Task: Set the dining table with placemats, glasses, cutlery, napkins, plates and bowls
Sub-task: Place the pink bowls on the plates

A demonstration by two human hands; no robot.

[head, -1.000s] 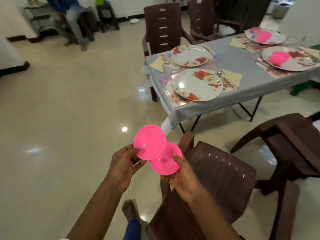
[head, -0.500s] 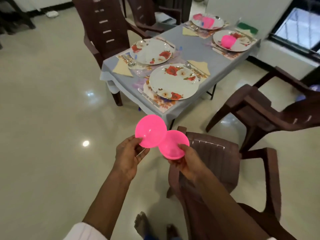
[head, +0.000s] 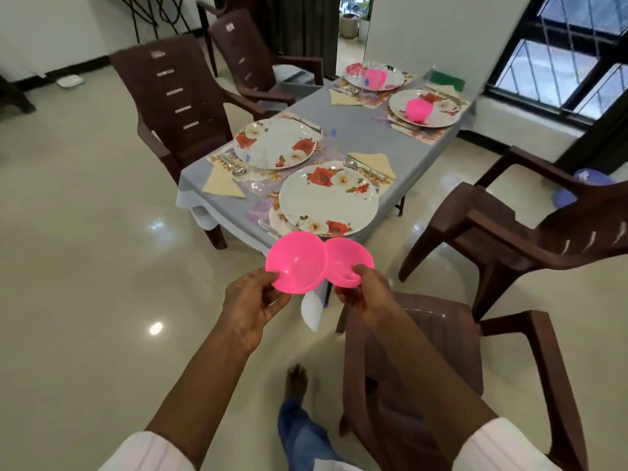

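Just short of the table's near edge, two pink bowls hang side by side in the air, rims overlapping. My left hand point(head: 253, 300) pinches the left bowl point(head: 295, 263) at its rim, and my right hand point(head: 365, 290) pinches the right bowl point(head: 348, 263) the same way. Ahead, on the grey-clothed table point(head: 367, 137), the near plate point(head: 328, 198) and the second plate point(head: 275, 142) carry no bowl. The far right bowl point(head: 418, 110) and far left bowl point(head: 375, 79) already sit on plates. I judge that bowls are the step in hand, with two places left. The next move calls for stepping past the brown chair point(head: 424, 334) and setting one bowl centred on each bare plate.
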